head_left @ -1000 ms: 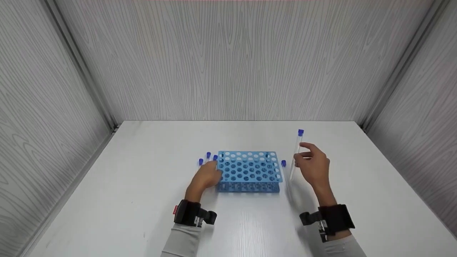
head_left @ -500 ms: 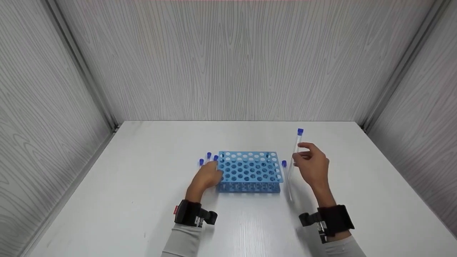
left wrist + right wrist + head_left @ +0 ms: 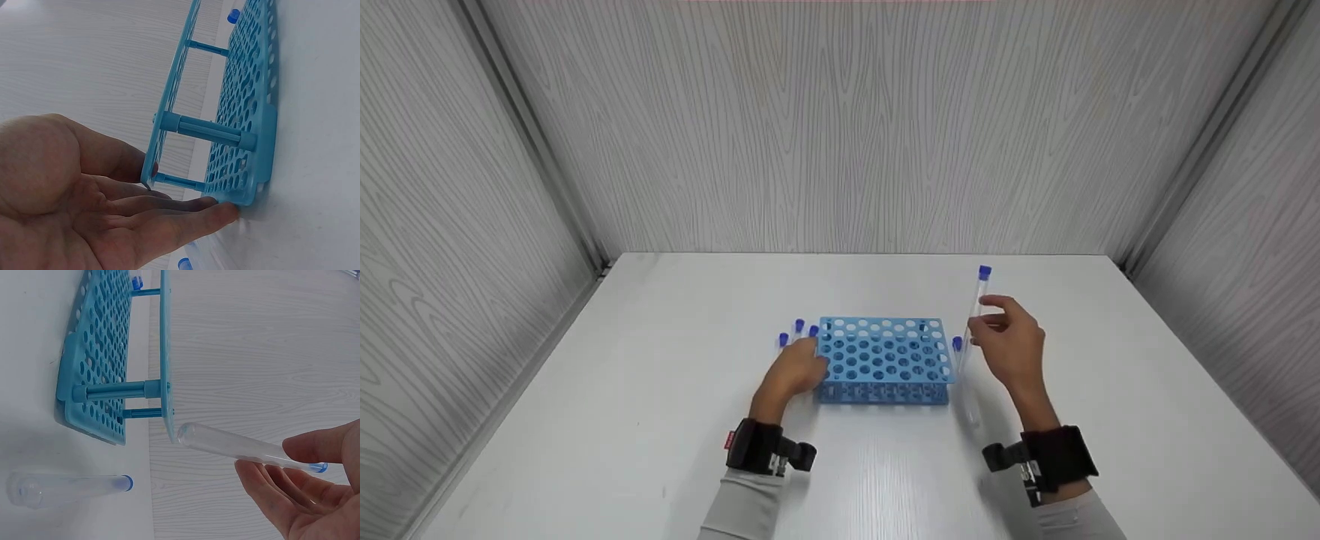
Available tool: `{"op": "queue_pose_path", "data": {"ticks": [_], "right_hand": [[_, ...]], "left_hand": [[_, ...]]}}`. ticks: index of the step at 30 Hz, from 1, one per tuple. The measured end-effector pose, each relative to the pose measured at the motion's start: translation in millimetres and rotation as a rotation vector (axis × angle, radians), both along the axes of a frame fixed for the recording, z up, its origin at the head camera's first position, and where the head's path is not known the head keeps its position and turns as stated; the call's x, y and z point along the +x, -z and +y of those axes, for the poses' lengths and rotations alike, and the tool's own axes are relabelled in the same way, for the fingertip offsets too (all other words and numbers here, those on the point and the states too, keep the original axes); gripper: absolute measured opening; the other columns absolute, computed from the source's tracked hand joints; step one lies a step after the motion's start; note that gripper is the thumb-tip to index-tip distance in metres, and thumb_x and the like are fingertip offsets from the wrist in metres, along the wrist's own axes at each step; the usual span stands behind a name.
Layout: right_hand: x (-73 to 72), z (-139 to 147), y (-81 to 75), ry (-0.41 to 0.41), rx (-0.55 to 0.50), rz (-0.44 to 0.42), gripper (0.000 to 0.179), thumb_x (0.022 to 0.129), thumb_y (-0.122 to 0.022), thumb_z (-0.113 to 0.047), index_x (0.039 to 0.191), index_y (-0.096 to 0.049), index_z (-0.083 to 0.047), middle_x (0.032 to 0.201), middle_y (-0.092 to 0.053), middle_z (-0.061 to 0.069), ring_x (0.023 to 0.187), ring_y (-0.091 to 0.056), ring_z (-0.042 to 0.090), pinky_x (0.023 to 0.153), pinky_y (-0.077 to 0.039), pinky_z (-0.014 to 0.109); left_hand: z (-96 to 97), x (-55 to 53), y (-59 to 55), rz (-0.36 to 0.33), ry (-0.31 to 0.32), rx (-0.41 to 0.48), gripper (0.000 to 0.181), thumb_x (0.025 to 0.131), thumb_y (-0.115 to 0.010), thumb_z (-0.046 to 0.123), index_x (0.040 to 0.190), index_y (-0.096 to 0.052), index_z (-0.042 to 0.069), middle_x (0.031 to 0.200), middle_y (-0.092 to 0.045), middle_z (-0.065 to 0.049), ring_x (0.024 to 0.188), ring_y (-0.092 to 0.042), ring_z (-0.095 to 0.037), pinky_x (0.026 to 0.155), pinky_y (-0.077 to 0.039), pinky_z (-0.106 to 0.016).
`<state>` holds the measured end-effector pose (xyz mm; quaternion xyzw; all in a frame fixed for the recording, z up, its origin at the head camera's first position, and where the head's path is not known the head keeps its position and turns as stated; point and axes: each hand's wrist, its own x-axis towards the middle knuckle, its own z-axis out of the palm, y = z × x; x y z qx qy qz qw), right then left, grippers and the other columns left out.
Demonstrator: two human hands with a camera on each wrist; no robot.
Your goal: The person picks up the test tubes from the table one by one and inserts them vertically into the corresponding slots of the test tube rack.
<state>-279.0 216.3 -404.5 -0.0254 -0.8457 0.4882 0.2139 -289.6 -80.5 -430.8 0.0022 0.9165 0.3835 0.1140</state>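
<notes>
A blue test tube rack (image 3: 885, 360) with rows of round holes stands on the table. My left hand (image 3: 795, 367) grips its left end, the thumb at the upper plate and the fingers along the side, as the left wrist view shows. My right hand (image 3: 1011, 345) pinches a clear test tube (image 3: 236, 444) with a blue cap between thumb and fingers. That tube is tilted, cap up, and its rounded bottom is near the right end of the rack's upper plate. Whether they touch I cannot tell.
Another blue-capped test tube (image 3: 73, 489) lies on the white table (image 3: 660, 337), right of the rack. Left of the rack show blue caps (image 3: 799, 325) of more tubes, partly hidden by the left hand. Grey wood-grain panels (image 3: 840, 127) wall the table's back and sides.
My right hand has moved a little left and away from me, bringing the test tube closer to the rack and over the lying tube. The left hand and the rack stay nearly still.
</notes>
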Motion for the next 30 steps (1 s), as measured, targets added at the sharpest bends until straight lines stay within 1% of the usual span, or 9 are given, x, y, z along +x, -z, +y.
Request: {"op": "queue_pose_path", "data": {"ticks": [4,7,9,14,19,21,26,28,30], "right_hand": [[-3.4,-4.8,-2.8,-0.007,-0.016,-0.003,0.037,0.095,-0.065,-0.013,0.131,-0.064,-0.005,0.107,-0.074,0.019,0.094,-0.075,0.029,0.073,-0.061,0.023],[-5.5,-8.8,-4.2,-0.011,-0.017,-0.002,0.037,0.095,-0.065,-0.014,0.131,-0.064,-0.006,0.107,-0.075,0.019,0.092,-0.075,0.028,0.074,-0.062,0.026],[-6.8,-11.3,-4.5,-0.011,-0.015,0.005,0.037,0.095,-0.066,-0.014,0.131,-0.065,-0.006,0.107,-0.075,0.019,0.091,-0.076,0.028,0.074,-0.063,0.029],[-8.6,-16.3,-4.1,0.002,-0.015,0.025,0.036,0.094,-0.066,-0.015,0.129,-0.065,-0.006,0.107,-0.075,0.018,0.091,-0.076,0.028,0.075,-0.063,0.034],[-8.0,-19.0,-3.3,0.029,-0.029,0.083,0.033,0.094,-0.067,-0.014,0.126,-0.064,-0.006,0.105,-0.076,0.016,0.089,-0.076,0.026,0.078,-0.063,0.04],[-7.6,-20.3,-2.9,0.034,-0.039,0.113,0.032,0.094,-0.067,-0.013,0.125,-0.064,-0.006,0.103,-0.076,0.015,0.087,-0.076,0.024,0.077,-0.063,0.038],[-7.8,-23.4,-1.6,0.032,-0.046,0.154,0.029,0.093,-0.068,-0.012,0.122,-0.064,-0.008,0.099,-0.077,0.012,0.085,-0.075,0.021,0.072,-0.059,0.022],[-7.9,-24.3,-1.3,0.03,-0.042,0.155,0.029,0.093,-0.068,-0.012,0.121,-0.063,-0.008,0.099,-0.077,0.012,0.085,-0.075,0.021,0.071,-0.057,0.021],[-7.9,-25.0,-1.3,0.027,-0.039,0.152,0.029,0.093,-0.068,-0.012,0.121,-0.063,-0.008,0.098,-0.076,0.012,0.085,-0.075,0.021,0.073,-0.058,0.026]], "left_hand": [[-0.4,-0.7,0.4,-0.012,-0.013,-0.007,0.055,0.102,-0.045,0.013,0.152,-0.037,-0.006,0.157,-0.041,-0.024,0.148,-0.036,-0.041,0.122,-0.029,-0.053],[-0.3,-0.5,0.8,-0.022,-0.018,-0.007,0.055,0.102,-0.045,0.014,0.153,-0.037,-0.005,0.159,-0.039,-0.024,0.149,-0.035,-0.041,0.123,-0.029,-0.053],[-0.1,-0.2,0.8,-0.026,-0.017,0.0,0.055,0.102,-0.045,0.014,0.153,-0.037,-0.005,0.158,-0.04,-0.023,0.148,-0.037,-0.04,0.122,-0.03,-0.053],[0.5,-0.6,-0.3,-0.018,-0.01,0.011,0.055,0.102,-0.045,0.013,0.152,-0.037,-0.007,0.157,-0.042,-0.025,0.147,-0.038,-0.041,0.122,-0.03,-0.053],[1.1,-0.7,-0.7,-0.02,-0.014,0.011,0.055,0.102,-0.045,0.012,0.153,-0.037,-0.007,0.158,-0.039,-0.024,0.149,-0.034,-0.041,0.123,-0.028,-0.052],[0.6,-0.5,-0.2,-0.02,-0.015,0.012,0.055,0.102,-0.045,0.013,0.153,-0.036,-0.006,0.159,-0.038,-0.024,0.149,-0.033,-0.041,0.123,-0.028,-0.052],[-0.6,-0.4,1.4,-0.001,-0.004,-0.009,0.055,0.102,-0.045,0.013,0.152,-0.037,-0.007,0.158,-0.04,-0.024,0.149,-0.035,-0.041,0.123,-0.028,-0.052],[-0.5,-1.0,1.4,0.009,0.0,-0.014,0.055,0.102,-0.045,0.013,0.152,-0.038,-0.007,0.157,-0.041,-0.024,0.149,-0.035,-0.041,0.123,-0.028,-0.052],[0.0,-1.4,1.0,0.015,0.001,-0.015,0.055,0.102,-0.045,0.013,0.152,-0.038,-0.007,0.157,-0.041,-0.024,0.149,-0.035,-0.041,0.123,-0.028,-0.052]]}}
